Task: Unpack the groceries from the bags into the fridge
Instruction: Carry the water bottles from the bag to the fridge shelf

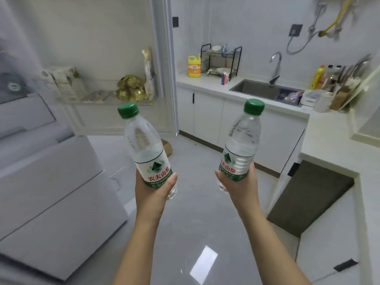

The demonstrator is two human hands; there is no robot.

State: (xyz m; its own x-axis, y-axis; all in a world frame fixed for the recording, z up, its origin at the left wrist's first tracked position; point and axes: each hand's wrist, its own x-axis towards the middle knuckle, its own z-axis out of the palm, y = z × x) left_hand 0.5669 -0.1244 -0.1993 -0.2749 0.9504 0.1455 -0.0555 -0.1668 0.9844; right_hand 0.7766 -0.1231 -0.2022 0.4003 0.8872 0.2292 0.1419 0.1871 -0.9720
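Water bottles upright in both hands — open fridge door beyond.

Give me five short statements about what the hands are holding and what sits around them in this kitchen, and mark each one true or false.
1. Each hand holds a clear plastic water bottle with a green cap: the left hand holds the left bottle and the right hand holds the right bottle. True.
2. Both bottles have their caps off. False: both green caps are on.
3. The open white fridge door has items on its door shelf. True.
4. The yellow detergent bottle stands inside the steel sink. False: it stands on the white counter beside the black dish rack.
5. The bottles touch each other. False: they are held apart.
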